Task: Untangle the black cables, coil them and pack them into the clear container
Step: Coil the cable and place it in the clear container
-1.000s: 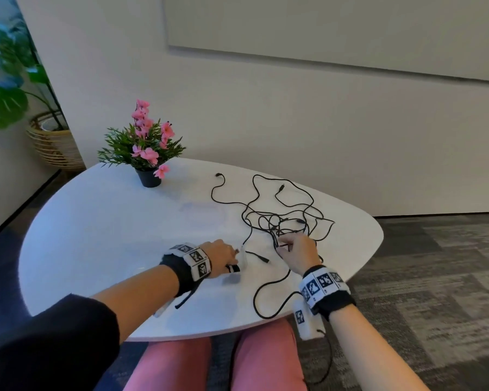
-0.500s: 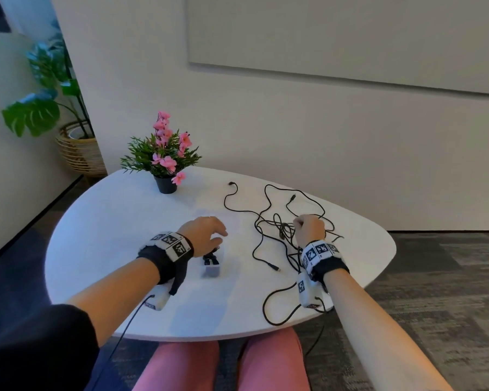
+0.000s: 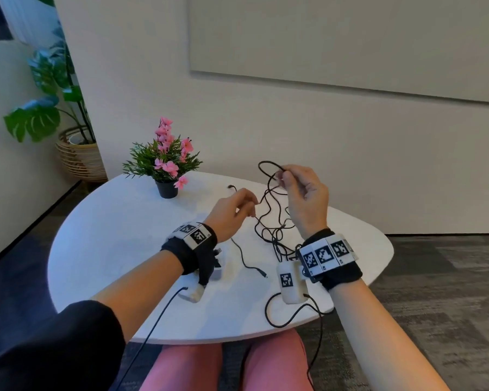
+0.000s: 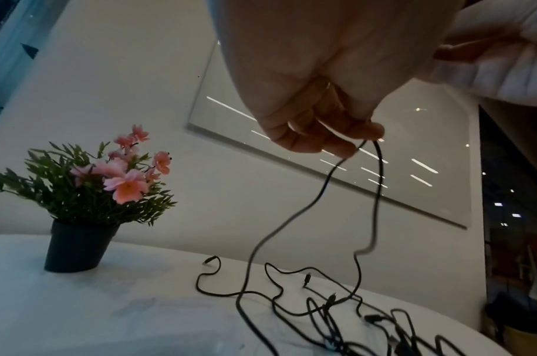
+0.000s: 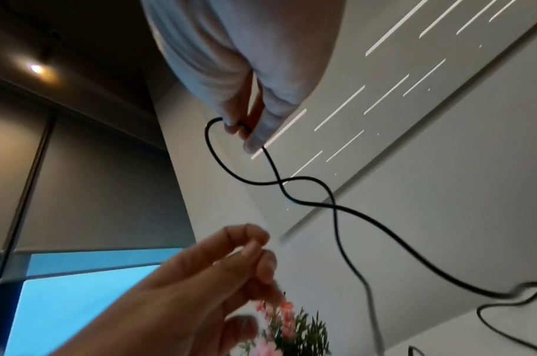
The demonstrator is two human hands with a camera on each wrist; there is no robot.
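Lifting cables (image 3: pixel 268 218) now; both hands (image 3: pixel 305 198) apparently pinching.

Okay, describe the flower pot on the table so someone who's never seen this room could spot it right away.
Start at the white rounded table against the pale wall. Near its far left edge, left of the black cables, stands the flower pot. It is small, black and tapered, holding green sprigs and pink blossoms, and it is the only upright, coloured thing on the tabletop, unlike the wicker-basket plant on the floor.

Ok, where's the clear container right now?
In the head view the clear container sits on the white table near its front edge, mostly hidden under the left hand's wristband, left of the black cables.
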